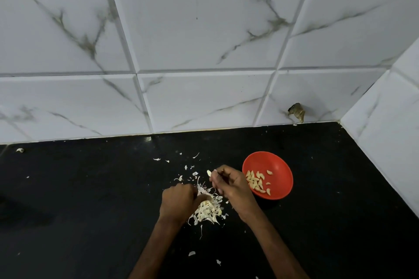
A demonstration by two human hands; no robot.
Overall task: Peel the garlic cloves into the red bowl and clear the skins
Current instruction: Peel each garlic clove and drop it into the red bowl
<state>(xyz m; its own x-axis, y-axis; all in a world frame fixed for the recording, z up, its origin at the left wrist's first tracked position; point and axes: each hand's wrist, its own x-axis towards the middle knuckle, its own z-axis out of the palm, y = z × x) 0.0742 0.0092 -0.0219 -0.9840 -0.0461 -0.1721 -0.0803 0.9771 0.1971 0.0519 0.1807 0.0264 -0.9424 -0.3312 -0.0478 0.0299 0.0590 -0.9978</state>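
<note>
A red bowl [275, 165] stands on the black counter and holds several peeled garlic cloves [256, 181]. Just left of the bowl, my right hand [231, 184] pinches a pale garlic clove [209, 173] at its fingertips. My left hand [179, 203] is curled over the top of a heap of garlic skins and cloves [208, 209], gripping part of it; what lies under the fingers is hidden.
Loose skin flakes [192, 169] lie scattered on the black counter [90, 188] beyond the heap and near my forearms. White marble tiles [204, 52] form the back wall and a side wall at right. A brown chip [297, 111] marks the wall's base.
</note>
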